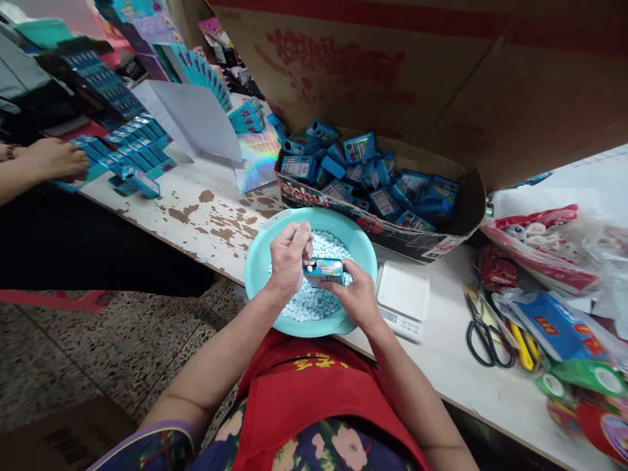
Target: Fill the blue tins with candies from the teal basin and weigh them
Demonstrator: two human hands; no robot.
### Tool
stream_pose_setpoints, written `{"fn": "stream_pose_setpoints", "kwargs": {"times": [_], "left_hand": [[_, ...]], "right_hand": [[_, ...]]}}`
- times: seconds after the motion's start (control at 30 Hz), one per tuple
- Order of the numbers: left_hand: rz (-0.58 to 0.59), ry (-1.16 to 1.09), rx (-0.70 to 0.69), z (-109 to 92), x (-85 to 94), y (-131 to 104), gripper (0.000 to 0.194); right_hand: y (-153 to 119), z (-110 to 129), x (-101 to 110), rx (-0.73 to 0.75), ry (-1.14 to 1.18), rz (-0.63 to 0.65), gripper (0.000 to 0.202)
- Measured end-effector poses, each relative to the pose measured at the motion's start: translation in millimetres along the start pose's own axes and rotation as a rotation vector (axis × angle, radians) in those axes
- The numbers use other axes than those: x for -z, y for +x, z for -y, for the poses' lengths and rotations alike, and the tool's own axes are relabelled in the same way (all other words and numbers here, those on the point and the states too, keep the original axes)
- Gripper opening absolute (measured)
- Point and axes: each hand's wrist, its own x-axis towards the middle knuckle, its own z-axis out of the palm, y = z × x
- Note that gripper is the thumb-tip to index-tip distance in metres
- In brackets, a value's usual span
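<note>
Clock centred on the basin, 12 pointing away from the wearer. At 6, right up close, there's the red apron (314, 405). Over the basin, the right hand (356, 291) has a small blue box (324, 268) pinched between thumb and fingers, printed side up. The left hand (289, 258) is curled just beside it at the box's 9 o'clock side; can't tell how tightly it's closed or if anything's inside.

Below them, the turquoise basin (256, 261) has plenty of white pellets (314, 307) left, so I'd say that supply's nowhere near finished. Digital scale (405, 294) just past 3, nothing on its plate; scissors (485, 337) around 4.

Further out between 1 and 2, the carton (441, 245) is heaped with loose blue boxes (359, 149). Full or empty? Doesn't show, so no honest done-versus-left count. Farther off near 10, rows of blue boxes (137, 147) are lined up, which looks like the tidier, further-along lot, with a co-worker's hand (53, 158) beside them.
</note>
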Motion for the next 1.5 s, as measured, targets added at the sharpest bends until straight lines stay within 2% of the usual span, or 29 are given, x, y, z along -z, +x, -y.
{"fn": "stream_pose_setpoints", "kwargs": {"times": [0.1,0.17,0.23,0.3,0.33,0.4,0.43,0.47,0.53,0.67,0.77,0.87,0.93,1.07,1.27,1.5], "left_hand": [[-0.010,-0.035,0.014,-0.9,0.9,3.7,0.040],[-0.032,-0.030,0.012,-2.0,7.7,7.7,0.039],[-0.012,0.131,0.001,-0.1,22.1,11.1,0.037],[0.161,0.529,0.014,6.7,43.2,12.2,0.032],[0.314,0.800,0.028,11.8,54.6,11.6,0.029],[0.603,1.317,-0.004,23.9,74.9,8.1,0.029],[0.710,1.518,-0.031,29.8,82.2,5.6,0.033],[0.781,1.662,-0.056,34.9,86.9,3.1,0.037],[0.866,1.804,-0.055,41.6,89.1,-1.3,0.042],[0.898,1.858,-0.039,41.0,78.4,-5.6,0.045],[0.874,1.883,-0.068,37.0,73.6,-8.4,0.046],[0.857,1.874,-0.075,37.1,74.9,-12.6,0.047],[0.850,1.854,-0.082,39.0,76.4,-15.4,0.049],[0.862,1.786,-0.093,42.0,75.5,-18.1,0.050],[0.874,1.770,-0.079,42.1,73.1,-18.4,0.051],[0.886,1.775,-0.037,38.6,79.1,-20.0,0.050]], "right_hand": [[-0.2,1.6,1.3,-0.016,0.025,-0.013,0.023],[-5.3,2.4,8.9,-0.052,0.126,-0.027,0.025],[-15.7,-0.9,24.6,-0.108,0.283,-0.056,0.030],[-29.4,-11.3,47.6,-0.152,0.406,-0.147,0.035],[-36.1,-19.6,60.6,-0.163,0.424,-0.235,0.037],[-46.2,-40.9,85.7,-0.170,0.349,-0.461,0.041],[-48.9,-53.2,96.2,-0.179,0.270,-0.566,0.042],[-50.1,-65.7,104.4,-0.196,0.185,-0.642,0.042],[-49.1,-89.4,113.1,-0.240,0.060,-0.710,0.041],[-48.9,-119.0,111.5,-0.286,0.073,-0.703,0.048],[-59.8,-124.0,114.0,-0.192,0.116,-0.712,0.063],[-75.9,-124.7,125.8,-0.152,0.120,-0.833,0.054],[-86.2,-127.2,133.9,-0.205,0.109,-0.921,0.047],[-102.2,-137.4,140.5,-0.294,0.113,-1.016,0.046],[-109.6,-145.2,136.5,-0.337,0.086,-1.000,0.047],[-98.4,-142.0,134.3,-0.292,0.117,-0.962,0.046]]}}
